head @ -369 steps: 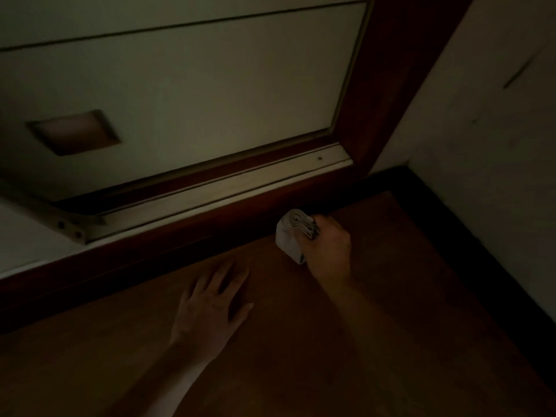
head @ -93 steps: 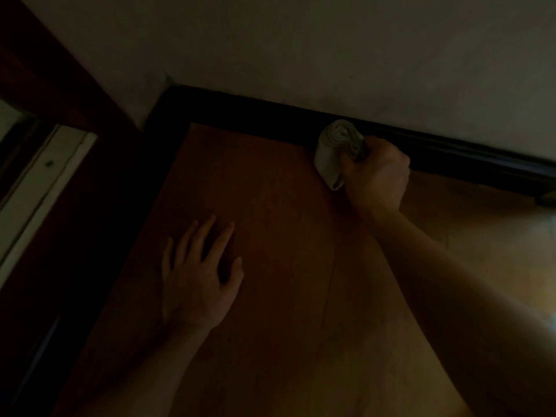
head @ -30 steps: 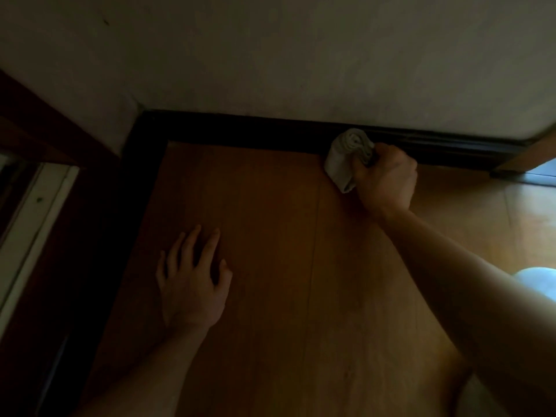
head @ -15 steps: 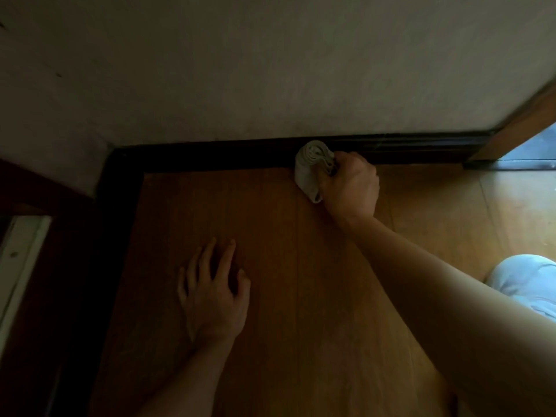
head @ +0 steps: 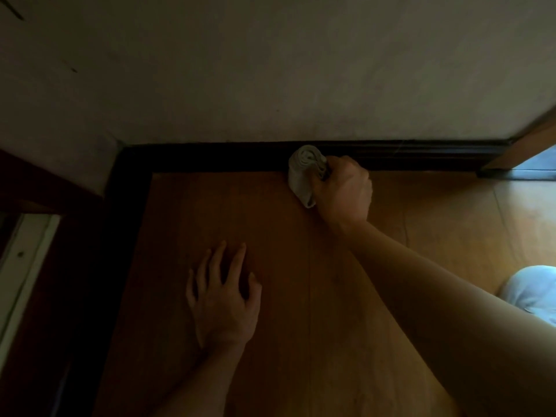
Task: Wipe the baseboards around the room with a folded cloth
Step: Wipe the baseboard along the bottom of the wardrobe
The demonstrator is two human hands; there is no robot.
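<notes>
You have a pale grey-white cloth [head: 302, 176] against a near-black baseboard [head: 210, 158], an orange-brown wood-grain floor [head: 331, 296], an off-white wall [head: 270, 70], and pale blue fabric [head: 535, 293] at the right.

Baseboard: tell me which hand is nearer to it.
Right. The right hand holds the cloth against the baseboard; the left hand rests on the floor, farther back.

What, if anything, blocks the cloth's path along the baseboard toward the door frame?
Nothing visible. The right hand grips the folded cloth against the baseboard; the stretch rightward to the door frame is bare. The left hand rests on the floor, well clear.
</notes>
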